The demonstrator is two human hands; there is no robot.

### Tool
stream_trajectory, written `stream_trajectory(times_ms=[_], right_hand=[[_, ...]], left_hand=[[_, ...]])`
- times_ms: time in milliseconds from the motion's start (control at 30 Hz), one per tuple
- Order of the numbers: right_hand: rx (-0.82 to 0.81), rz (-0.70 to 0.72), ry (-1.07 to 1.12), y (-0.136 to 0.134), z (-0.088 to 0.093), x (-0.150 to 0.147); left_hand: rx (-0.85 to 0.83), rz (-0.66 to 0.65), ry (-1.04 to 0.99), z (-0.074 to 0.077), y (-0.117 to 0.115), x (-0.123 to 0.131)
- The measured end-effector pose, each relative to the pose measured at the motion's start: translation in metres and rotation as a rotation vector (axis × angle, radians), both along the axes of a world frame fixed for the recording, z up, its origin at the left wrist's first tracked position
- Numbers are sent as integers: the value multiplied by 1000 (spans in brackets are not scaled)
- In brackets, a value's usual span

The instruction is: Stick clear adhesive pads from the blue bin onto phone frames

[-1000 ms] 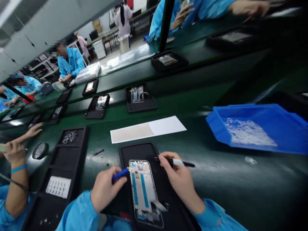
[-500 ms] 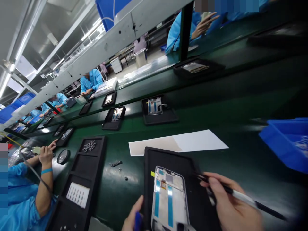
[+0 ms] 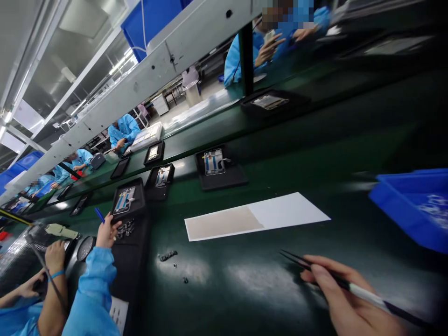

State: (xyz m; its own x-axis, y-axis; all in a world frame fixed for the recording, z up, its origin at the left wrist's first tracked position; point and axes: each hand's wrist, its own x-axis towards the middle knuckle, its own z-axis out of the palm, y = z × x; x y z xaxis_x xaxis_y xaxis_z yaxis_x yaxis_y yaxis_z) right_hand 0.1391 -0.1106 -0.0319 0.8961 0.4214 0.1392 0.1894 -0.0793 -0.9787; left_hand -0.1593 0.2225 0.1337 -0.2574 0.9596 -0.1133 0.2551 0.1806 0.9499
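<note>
My left hand (image 3: 107, 234), in a blue sleeve, reaches far left with a slim blue pen-like tool (image 3: 100, 214) in its fingers. Its fingertips are over a pile of small dark parts (image 3: 125, 229) in the long black tray (image 3: 131, 261). Just beyond lies a flat black tray (image 3: 136, 189) bearing a phone frame (image 3: 123, 199) with blue strips. My right hand (image 3: 345, 289) holds black tweezers (image 3: 336, 277) with a white middle section. Their tips are slightly apart above the green bench, with nothing between them.
A white sheet with a beige part (image 3: 224, 224) lies mid-bench. Small dark pieces (image 3: 168, 255) are left of it. A blue bin (image 3: 399, 205) stands right. Other black trays (image 3: 224, 182) sit further back. A co-worker's hand (image 3: 56, 256) is at lower left.
My left hand has moved from the bottom middle to the far left. The black tray with the phone frame has gone there too. My right hand stays nearly in place with the tweezers.
</note>
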Motion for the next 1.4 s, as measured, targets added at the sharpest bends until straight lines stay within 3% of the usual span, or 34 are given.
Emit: stream_trajectory(times_ms=[133, 300, 433, 633, 833, 1100, 1267, 1400], right_hand=[[38, 16, 127, 5, 18, 3], [-24, 52, 89, 11, 9, 2], [-91, 82, 27, 14, 2, 3], [-18, 89, -12, 17, 10, 5], [66, 54, -81, 20, 14, 8], [140, 127, 9, 25, 12, 2], [203, 120, 201, 24, 20, 3], [277, 118, 357, 23, 23, 7]], left_hand=[[-31, 81, 146, 0, 67, -2], [-30, 118, 395, -13, 110, -6], [-19, -31, 631, -30, 130, 16], [-67, -320, 969, -61, 142, 84], [-125, -419, 1039, -72, 134, 117], [-43, -474, 795, -50, 107, 144], [18, -531, 595, -28, 56, 157], [80, -644, 472, -18, -15, 139]])
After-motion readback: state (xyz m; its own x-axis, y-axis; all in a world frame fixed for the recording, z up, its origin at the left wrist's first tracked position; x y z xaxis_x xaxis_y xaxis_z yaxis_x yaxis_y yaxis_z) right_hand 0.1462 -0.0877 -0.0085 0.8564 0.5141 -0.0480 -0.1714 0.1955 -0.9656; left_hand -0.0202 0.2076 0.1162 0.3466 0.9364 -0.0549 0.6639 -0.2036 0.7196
